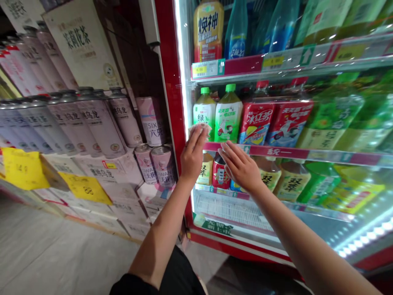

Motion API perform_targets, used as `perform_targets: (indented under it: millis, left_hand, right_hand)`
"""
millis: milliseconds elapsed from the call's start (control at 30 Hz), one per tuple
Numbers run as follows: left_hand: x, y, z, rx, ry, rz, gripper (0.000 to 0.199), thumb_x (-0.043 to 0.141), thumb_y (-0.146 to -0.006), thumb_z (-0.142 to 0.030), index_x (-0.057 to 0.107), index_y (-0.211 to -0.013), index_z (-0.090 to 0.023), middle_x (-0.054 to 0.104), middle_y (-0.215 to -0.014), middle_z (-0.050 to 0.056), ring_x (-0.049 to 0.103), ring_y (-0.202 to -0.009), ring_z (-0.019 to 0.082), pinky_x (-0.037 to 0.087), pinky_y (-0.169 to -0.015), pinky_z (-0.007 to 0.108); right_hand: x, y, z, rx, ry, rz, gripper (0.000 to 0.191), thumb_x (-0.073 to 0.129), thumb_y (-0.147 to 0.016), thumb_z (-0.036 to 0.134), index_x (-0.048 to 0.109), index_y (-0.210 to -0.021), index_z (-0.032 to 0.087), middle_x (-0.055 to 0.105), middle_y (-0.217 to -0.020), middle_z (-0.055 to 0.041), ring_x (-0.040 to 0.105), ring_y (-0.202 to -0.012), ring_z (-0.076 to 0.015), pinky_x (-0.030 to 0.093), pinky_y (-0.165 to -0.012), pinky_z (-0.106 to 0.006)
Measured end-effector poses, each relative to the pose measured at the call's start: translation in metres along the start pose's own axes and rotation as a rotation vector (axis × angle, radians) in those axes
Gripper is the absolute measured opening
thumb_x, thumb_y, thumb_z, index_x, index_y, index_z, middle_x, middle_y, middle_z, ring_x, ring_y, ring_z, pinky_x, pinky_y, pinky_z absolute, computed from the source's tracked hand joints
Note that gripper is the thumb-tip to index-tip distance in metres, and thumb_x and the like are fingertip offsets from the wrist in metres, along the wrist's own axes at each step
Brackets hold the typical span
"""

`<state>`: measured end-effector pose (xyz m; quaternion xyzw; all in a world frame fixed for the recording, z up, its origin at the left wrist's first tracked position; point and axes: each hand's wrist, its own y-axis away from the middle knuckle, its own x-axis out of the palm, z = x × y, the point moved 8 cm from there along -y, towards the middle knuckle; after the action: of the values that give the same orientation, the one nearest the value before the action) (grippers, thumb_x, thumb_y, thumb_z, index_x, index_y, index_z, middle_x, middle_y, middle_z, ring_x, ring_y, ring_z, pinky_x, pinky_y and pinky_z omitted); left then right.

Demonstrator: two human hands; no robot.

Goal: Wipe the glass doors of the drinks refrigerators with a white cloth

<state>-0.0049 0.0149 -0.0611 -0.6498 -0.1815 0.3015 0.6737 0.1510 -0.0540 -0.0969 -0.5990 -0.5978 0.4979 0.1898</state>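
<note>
My left hand (pixel 194 152) presses a pale, crumpled cloth (pixel 208 128) against the left edge of the glass front of a red-framed drinks cooler (pixel 170 65). The cloth shows just past my fingertips, over a green-capped bottle (pixel 204 107). To the right, my right hand (pixel 241 166) lies with its fingers stretched out against the glass, just below the red shelf strip (pixel 278 152). Nothing shows in it. Behind the glass stand another green-capped bottle (pixel 229 114) and red-labelled drinks (pixel 256 123).
Left of the cooler, tall pale bottles (pixel 98 123) stand on stacked cartons (pixel 101 168) with yellow price signs (pixel 85 188). Pink cans (pixel 162 164) sit close to the cooler frame. Grey floor (pixel 61 254) shows at the lower left.
</note>
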Motion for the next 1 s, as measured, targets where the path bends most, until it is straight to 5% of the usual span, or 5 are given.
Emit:
perform_targets:
  millis: [200,367,567,733,1000]
  left_hand:
    - [-0.001,-0.006,0.008,-0.172,0.053,-0.152,0.072,0.033,-0.112,-0.013,0.013,-0.174,-0.045,0.035,-0.179,-0.004,0.034,-0.165,0.021,0.03,-0.14,0.049]
    - [0.012,0.009,-0.013,-0.041,-0.022,-0.057,0.073,0.034,-0.111,-0.012,0.014,-0.174,-0.043,0.056,-0.166,0.0,0.043,-0.161,0.019,0.044,-0.134,0.049]
    - [-0.003,0.002,0.022,-0.242,0.051,-0.145,0.062,0.028,-0.113,-0.018,0.028,-0.172,-0.038,0.04,-0.177,-0.002,0.031,-0.166,0.018,0.026,-0.142,0.045]
    - [0.005,0.003,0.024,-0.343,0.116,-0.137,0.06,0.027,-0.113,-0.02,0.035,-0.171,-0.033,0.034,-0.18,0.002,0.024,-0.169,0.022,0.016,-0.143,0.053]
    - [-0.005,-0.012,0.046,-0.38,0.159,-0.259,0.056,0.025,-0.114,-0.026,0.045,-0.166,-0.031,0.038,-0.178,-0.001,0.026,-0.169,0.019,0.02,-0.143,0.046]
  right_hand:
    - [0.002,0.0,-0.002,0.033,-0.014,0.021,0.082,0.053,-0.107,0.01,0.012,-0.176,0.028,0.05,-0.169,-0.0088,0.048,-0.157,-0.0268,0.051,-0.127,-0.049]
    - [-0.001,0.0,0.0,0.0,0.0,-0.011,0.085,0.056,-0.106,0.011,0.01,-0.176,0.024,0.051,-0.168,-0.0118,0.047,-0.157,-0.0283,0.052,-0.126,-0.049]
    - [0.002,0.0,-0.003,0.052,-0.038,0.026,0.087,0.052,-0.108,0.011,0.0,-0.176,0.031,0.047,-0.17,-0.0067,0.047,-0.157,-0.0272,0.049,-0.128,-0.049]
    - [-0.001,-0.001,-0.001,0.02,-0.016,0.002,0.089,0.054,-0.107,0.01,0.001,-0.176,0.026,0.051,-0.167,-0.0096,0.045,-0.158,-0.0275,0.051,-0.127,-0.049]
    - [0.0,-0.001,-0.002,0.038,-0.048,0.034,0.089,0.052,-0.107,0.01,-0.002,-0.176,0.028,0.047,-0.17,-0.0079,0.046,-0.158,-0.0273,0.049,-0.129,-0.05]
